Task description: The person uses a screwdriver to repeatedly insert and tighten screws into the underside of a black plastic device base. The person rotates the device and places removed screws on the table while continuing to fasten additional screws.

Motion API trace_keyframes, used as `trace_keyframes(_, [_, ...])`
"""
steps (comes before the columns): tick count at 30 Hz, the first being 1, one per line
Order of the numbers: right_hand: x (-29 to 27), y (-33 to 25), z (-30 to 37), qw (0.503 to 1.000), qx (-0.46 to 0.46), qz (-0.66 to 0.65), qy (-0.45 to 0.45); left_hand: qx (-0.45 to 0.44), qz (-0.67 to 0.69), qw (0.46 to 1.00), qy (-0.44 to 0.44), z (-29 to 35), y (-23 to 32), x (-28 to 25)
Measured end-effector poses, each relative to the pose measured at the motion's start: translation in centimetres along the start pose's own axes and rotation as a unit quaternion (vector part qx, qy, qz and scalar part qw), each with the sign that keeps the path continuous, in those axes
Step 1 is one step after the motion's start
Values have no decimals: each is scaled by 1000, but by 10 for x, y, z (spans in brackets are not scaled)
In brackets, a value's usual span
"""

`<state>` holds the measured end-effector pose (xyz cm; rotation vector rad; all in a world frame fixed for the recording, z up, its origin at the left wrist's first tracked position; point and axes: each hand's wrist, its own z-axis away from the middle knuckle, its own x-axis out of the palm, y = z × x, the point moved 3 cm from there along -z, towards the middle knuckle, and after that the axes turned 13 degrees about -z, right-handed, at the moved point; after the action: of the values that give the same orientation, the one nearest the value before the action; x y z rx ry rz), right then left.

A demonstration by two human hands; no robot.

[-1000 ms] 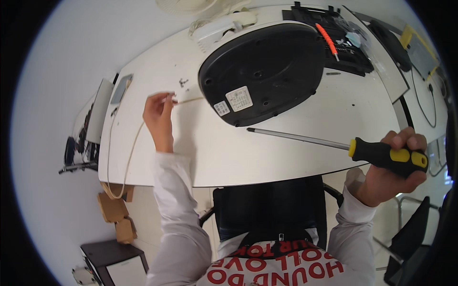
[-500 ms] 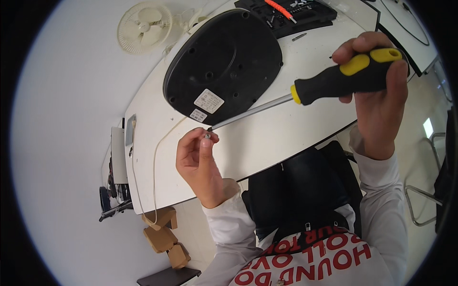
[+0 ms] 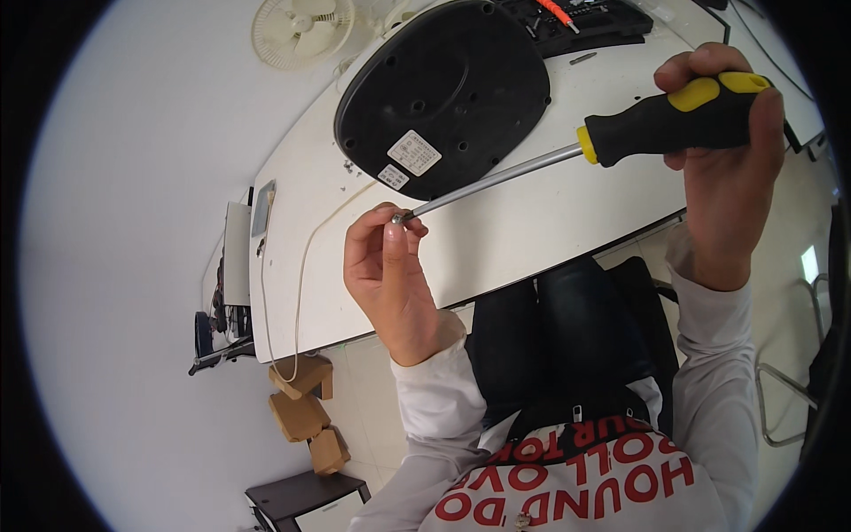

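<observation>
Holding one screwdriver (image 3: 587, 144), the right hand (image 3: 731, 191) is folding its fingers and thumb around the black and yellow handle, and the shaft is pointing toward the lower left. The left hand (image 3: 386, 266) is pinching one small silvery screw (image 3: 398, 219) between thumb and fingertips, its other fingers being half curled. The screwdriver's tip is reaching this screw, above one white table (image 3: 550, 222); whether the two are really touching, I cannot tell. Beyond the left hand, one black rounded housing (image 3: 496, 75) is lying on the table and bearing two white labels (image 3: 414, 152). Several tiny metal pieces (image 3: 349, 167) are lying just beside it, too small for exact counting. One cream cable (image 3: 317, 232) is running near the left hand. Farther away, one dark tool case (image 3: 612, 40) is holding one orange-red tool (image 3: 556, 11), and one short metal bit (image 3: 582, 58) is lying near the case. One cream fan (image 3: 301, 27) is standing at the upper left.
</observation>
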<state>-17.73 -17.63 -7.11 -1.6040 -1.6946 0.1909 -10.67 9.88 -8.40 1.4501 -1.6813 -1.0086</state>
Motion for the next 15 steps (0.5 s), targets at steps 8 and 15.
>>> trace_keyframes(8, [-1,4,1,1000,7,-17,-16,13,-21,999,21,2,2,1])
trace_keyframes(15, [3,5,0,1000,12,-22,0,5,-9,1000,22,4,-2,2])
